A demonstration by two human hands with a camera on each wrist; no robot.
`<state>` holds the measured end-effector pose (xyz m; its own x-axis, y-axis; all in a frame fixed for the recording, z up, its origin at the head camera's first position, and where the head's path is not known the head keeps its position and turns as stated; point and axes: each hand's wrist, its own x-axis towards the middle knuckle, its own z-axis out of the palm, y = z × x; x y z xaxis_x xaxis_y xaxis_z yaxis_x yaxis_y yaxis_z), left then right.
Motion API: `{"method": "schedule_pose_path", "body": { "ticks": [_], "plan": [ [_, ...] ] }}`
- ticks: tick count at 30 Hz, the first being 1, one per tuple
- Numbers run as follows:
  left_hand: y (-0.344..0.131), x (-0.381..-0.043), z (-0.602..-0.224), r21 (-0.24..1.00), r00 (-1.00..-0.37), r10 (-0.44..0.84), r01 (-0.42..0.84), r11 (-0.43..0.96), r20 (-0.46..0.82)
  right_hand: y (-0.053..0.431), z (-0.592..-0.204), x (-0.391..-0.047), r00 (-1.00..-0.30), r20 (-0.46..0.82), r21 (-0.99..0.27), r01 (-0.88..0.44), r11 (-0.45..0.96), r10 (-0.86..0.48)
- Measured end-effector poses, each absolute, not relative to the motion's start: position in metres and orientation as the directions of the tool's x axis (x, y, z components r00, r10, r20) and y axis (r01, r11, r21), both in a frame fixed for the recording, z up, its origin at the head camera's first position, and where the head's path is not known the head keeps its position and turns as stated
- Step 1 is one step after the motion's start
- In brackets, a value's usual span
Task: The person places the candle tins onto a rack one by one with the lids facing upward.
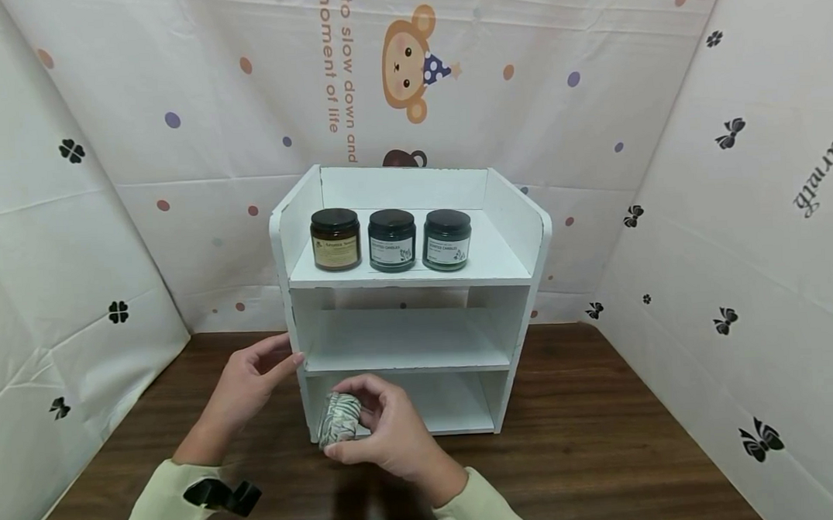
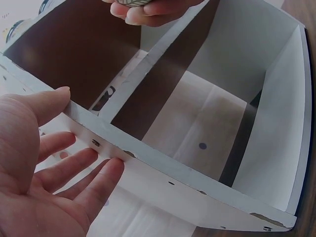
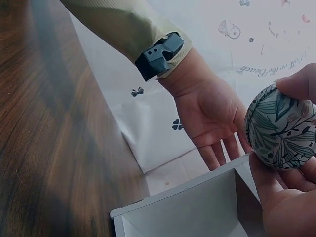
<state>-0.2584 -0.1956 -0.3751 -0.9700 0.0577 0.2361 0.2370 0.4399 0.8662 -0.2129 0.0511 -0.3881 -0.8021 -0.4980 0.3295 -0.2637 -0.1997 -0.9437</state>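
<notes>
In the head view my right hand (image 1: 392, 432) holds a round tin (image 1: 340, 420) in front of the lowest compartment, at its left side. The right wrist view shows the tin's flat face (image 3: 281, 131), printed with green leaves and small pink buds, gripped at its edge between thumb and fingers. My left hand (image 1: 244, 388) is at the left side of a white wooden shelf (image 1: 410, 283). Its thumb lies at the front edge of the side panel in the left wrist view, while the loosely bent fingers (image 2: 101, 182) rest along the outer face.
On the top shelf stand a brown jar (image 1: 336, 252) and two dark green jars (image 1: 392, 249) (image 1: 447, 249), all black-lidded with labels. The shelf unit stands on a dark wooden table (image 1: 606, 438). Printed white cloth (image 1: 209, 145) encloses the back and sides.
</notes>
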Motion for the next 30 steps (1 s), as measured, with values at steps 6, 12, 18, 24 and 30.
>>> {"method": "schedule_pose_path", "body": {
  "ticks": [6, 12, 18, 24, 30],
  "plan": [
    [-0.1948, -0.2582, -0.3756, 0.867, -0.968, 0.061, 0.245, 0.435, 0.243, 0.0528, -0.3869, -0.2119, -0.809, 0.335, -0.942, -0.274, -0.194, -0.483],
    [-0.1953, -0.2585, -0.3757, 0.865, -0.968, 0.056, 0.243, 0.438, 0.244, 0.0527, -0.3866, -0.2120, -0.807, 0.330, -0.943, -0.256, -0.214, -0.489],
    [-0.1952, -0.2584, -0.3755, 0.867, -0.969, 0.056, 0.239, 0.437, 0.239, 0.0536, -0.3866, -0.2129, -0.808, 0.336, -0.939, -0.249, -0.235, -0.485],
    [-0.1959, -0.2584, -0.3760, 0.865, -0.970, 0.056, 0.236, 0.442, 0.236, 0.0548, -0.3872, -0.2129, -0.808, 0.345, -0.934, -0.247, -0.256, -0.479],
    [-0.1962, -0.2588, -0.3766, 0.862, -0.966, 0.064, 0.251, 0.440, 0.249, 0.0553, -0.3877, -0.2135, -0.815, 0.336, -0.937, -0.236, -0.258, -0.473]
  ]
}}
